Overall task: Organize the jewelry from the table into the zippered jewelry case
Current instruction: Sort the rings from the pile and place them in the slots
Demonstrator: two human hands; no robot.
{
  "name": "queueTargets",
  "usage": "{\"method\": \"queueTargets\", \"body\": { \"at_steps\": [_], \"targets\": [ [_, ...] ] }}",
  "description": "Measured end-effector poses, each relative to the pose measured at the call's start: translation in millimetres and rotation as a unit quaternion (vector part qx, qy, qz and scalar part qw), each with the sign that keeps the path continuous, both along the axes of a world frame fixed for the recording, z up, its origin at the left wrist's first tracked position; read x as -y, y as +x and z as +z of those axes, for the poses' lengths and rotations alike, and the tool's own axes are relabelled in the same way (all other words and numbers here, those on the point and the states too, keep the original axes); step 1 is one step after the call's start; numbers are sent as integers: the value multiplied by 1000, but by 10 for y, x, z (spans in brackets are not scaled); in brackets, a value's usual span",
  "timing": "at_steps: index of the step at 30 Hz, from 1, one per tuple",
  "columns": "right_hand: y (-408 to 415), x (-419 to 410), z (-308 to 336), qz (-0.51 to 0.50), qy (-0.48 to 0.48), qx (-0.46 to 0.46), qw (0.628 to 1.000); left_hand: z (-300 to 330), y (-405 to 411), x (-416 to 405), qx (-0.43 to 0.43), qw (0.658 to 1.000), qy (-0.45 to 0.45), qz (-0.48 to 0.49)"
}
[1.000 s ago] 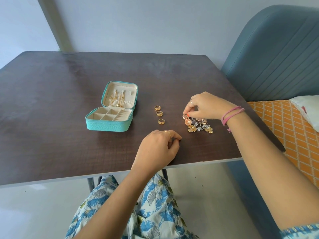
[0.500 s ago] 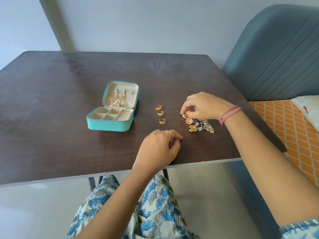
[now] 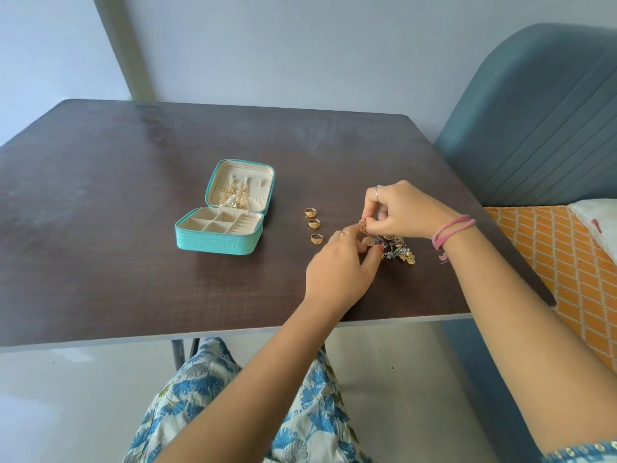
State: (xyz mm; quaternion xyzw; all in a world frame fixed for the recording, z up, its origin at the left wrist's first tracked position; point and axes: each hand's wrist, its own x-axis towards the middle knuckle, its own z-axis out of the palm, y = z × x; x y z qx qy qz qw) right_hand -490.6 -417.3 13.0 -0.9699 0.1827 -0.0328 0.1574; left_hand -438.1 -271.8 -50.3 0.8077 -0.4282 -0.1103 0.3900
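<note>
A teal zippered jewelry case (image 3: 217, 240) lies open on the dark table (image 3: 100, 202), with gold chains hanging in its lid and bare cream compartments below. Three gold rings (image 3: 314, 223) sit in a row to its right. Further right is a heap of gold and blue earrings (image 3: 399, 250). My right hand (image 3: 405, 210) pinches a round gold earring (image 3: 363, 225) lifted just above the heap. My left hand (image 3: 339, 265) has reached in beside it, its fingers touching the dangling lower part of that earring.
A blue padded headboard (image 3: 541, 121) and an orange patterned bed (image 3: 574, 262) stand right of the table. The table's near edge (image 3: 200, 335) runs above my floral-clothed lap.
My left hand moved up and right from the table's front to the earring heap. My right hand lifted one earring off the heap.
</note>
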Motion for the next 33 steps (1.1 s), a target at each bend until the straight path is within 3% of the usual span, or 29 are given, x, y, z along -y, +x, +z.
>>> {"method": "queueTargets", "body": {
  "at_steps": [11, 21, 27, 33],
  "targets": [
    [-110, 108, 50, -16, 76, 17, 997, -54, -50, -1, 88, 996, 12, 4],
    [-131, -126, 103, -5, 27, 58, 998, -70, 57, -408, 29, 989, -47, -139],
    [-104, -395, 72, 37, 77, 52, 995, -75, 203, -781, 49, 990, -62, -116],
    [-8, -516, -73, 103, 122, -17, 987, -95, 358, -955, 66, 995, -58, -47]
  ]
}}
